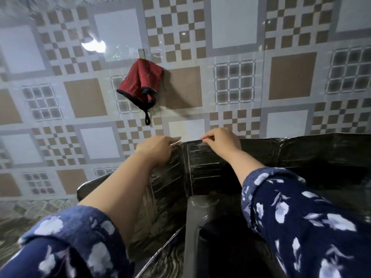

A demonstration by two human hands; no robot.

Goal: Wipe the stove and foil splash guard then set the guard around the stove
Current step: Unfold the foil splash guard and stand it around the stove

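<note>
Stove (192, 227) nearest, low between both sleeves. Beyond, guard (202, 167) upright, running left to right. Left hand (158, 147) and right hand (222, 141) pinching its top edge, either side of the centre fold.

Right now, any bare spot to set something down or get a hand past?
Bare counter shows left of the foil guard, below the tiled wall. A hand could pass along the wall under the red cloth. Crowded: the guard's top edge, pinched by left hand and right hand, and inside it, where forearms cover the stove.
</note>
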